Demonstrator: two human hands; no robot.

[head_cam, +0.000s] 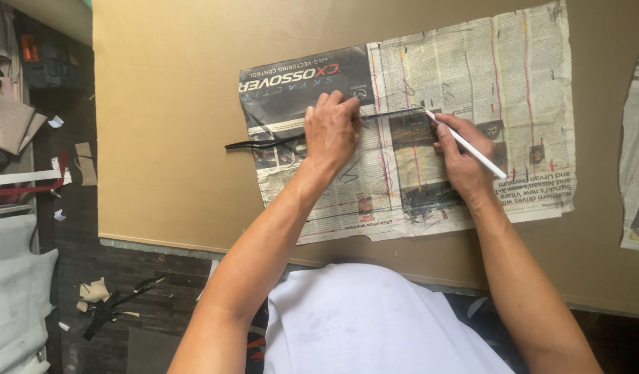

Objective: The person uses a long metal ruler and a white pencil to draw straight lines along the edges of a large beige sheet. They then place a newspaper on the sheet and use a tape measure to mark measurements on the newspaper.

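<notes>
Two hands work over a newspaper [472, 83] spread on the tan worktop [167, 138]. Left hand [330, 131], palm down, presses its fingertips on a thin black strip [264, 143] whose left end runs off the paper's left edge onto bare worktop. Right hand [461, 156] grips a white pen [468, 145], tip at the strip's right end. Bare worktop stretches left to its edge; another paper [638, 152] lies at the right edge.
</notes>
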